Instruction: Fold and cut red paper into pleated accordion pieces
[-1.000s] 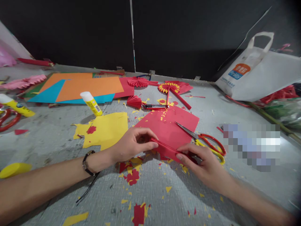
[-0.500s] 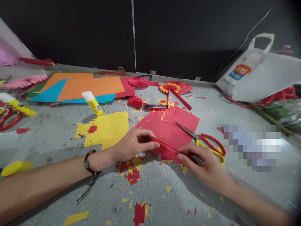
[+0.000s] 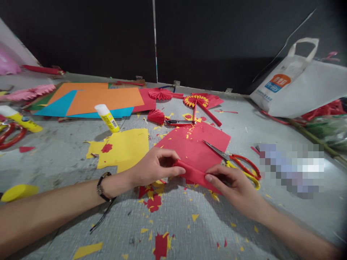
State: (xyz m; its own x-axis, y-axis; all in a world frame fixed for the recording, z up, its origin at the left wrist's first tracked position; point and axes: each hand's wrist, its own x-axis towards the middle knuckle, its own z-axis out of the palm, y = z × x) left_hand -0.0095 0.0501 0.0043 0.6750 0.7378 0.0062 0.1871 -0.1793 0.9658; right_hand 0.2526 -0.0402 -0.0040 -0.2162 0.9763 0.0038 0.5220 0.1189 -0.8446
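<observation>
A narrow folded strip of red paper (image 3: 194, 173) spans the space between my two hands. My left hand (image 3: 158, 166) pinches its left end between thumb and fingers, and my right hand (image 3: 230, 180) pinches the right end. Beneath and behind the strip lies a large red sheet (image 3: 197, 144). Open scissors with red and yellow handles (image 3: 244, 168) rest on that sheet's right side, close to my right hand. A torn yellow sheet (image 3: 130, 146) lies behind my left forearm.
A glue stick (image 3: 107, 117) stands tilted behind the yellow sheet. Farther back are a box cutter (image 3: 180, 123), red paper fans (image 3: 159, 94) and orange sheets (image 3: 105, 102). A white bag (image 3: 287, 79) is at the right. Paper scraps (image 3: 154, 203) litter the front.
The folded red strip has turned between my fingers, so more of its flat face shows. My hands have barely moved.
</observation>
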